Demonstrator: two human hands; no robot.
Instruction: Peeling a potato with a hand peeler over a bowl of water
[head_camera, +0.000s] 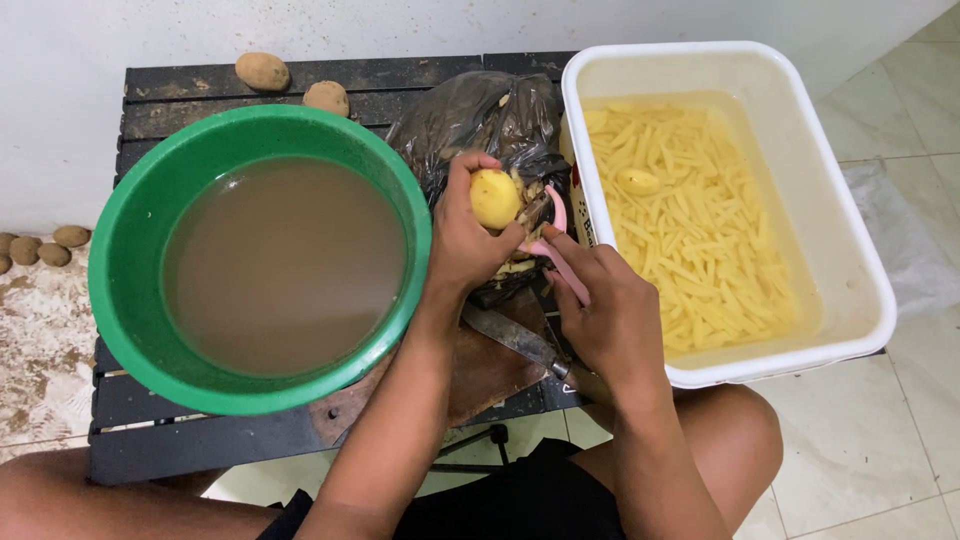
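Observation:
My left hand (462, 240) grips a pale yellow, mostly peeled potato (495, 197) over a dark plastic bag (480, 115) that holds peelings. A pink-handled peeler (556, 250) is in my right hand (600, 305), its blade end touching the potato's lower right side. Both hands hover above the low dark slatted table (180, 85), between the two tubs.
A green basin (130, 230) of murky brown water stands left. A white rectangular tub (850, 270) with cut potato sticks in water stands right. A knife (515, 338) lies on a wooden board (480, 375). Unpeeled potatoes (262, 70) sit at the table's back and on the floor (40, 245).

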